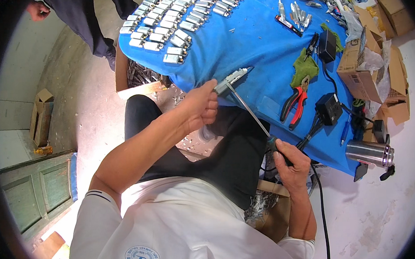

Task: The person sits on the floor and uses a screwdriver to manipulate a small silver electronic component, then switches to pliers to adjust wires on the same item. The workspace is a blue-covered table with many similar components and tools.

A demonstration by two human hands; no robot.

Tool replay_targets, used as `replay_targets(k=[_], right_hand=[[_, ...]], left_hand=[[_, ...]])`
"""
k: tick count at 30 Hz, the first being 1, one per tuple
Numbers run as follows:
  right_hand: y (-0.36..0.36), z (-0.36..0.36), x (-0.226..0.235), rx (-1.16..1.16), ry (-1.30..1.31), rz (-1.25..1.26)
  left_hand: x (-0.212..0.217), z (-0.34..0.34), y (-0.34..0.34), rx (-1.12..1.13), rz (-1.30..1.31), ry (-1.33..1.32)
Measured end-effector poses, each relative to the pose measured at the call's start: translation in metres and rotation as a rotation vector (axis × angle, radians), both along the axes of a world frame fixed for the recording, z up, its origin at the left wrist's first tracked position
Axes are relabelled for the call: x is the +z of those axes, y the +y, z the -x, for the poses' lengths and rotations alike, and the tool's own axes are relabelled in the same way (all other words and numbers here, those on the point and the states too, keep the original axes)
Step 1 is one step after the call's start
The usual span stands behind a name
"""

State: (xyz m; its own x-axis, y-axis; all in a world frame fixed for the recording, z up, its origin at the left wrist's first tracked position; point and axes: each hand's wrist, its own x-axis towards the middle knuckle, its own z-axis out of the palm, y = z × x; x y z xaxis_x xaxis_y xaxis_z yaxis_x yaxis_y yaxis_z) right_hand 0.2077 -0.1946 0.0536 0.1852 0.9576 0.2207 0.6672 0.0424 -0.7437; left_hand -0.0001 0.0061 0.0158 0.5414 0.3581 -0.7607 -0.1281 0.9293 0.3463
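At the table's near edge, my left hand [201, 103] is closed round one end of a narrow silver metal part [231, 81], whose far end points over the blue cloth. My right hand [291, 164] grips the dark handle of a screwdriver [249, 109]. Its long shaft slants up and left, and the tip meets the side of the silver part. Whether the tip sits in a slot or a screw is too small to tell. Pliers [295, 102] with red and black handles lie to the right, beside a green rag [304, 67].
Rows of silver metal pieces [168, 23] cover the far left of the blue cloth [231, 45]. On the right are black power boxes [329, 109] with cables, a steel flask [369, 154] and a cardboard box [358, 68]. A person [80, 23] stands at the upper left.
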Motion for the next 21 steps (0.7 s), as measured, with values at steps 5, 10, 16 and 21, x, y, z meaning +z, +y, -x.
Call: replay_targets(k=[5, 10, 16, 21], right_hand=[[-0.001, -0.002, -0.003, 0.003, 0.009, 0.007], [0.0, -0.004, -0.008, 0.017, 0.019, -0.012], [-0.001, -0.004, -0.012, 0.005, 0.09, 0.021], [0.003, -0.013, -0.01, 0.002, 0.175, 0.084]], left_hand=[[0.002, 0.001, 0.0, -0.01, -0.017, -0.015], [0.003, -0.001, 0.0, 0.0, -0.004, 0.029], [0.001, 0.0, 0.0, -0.012, -0.019, 0.007], [0.001, 0.001, 0.0, -0.013, -0.022, 0.009]])
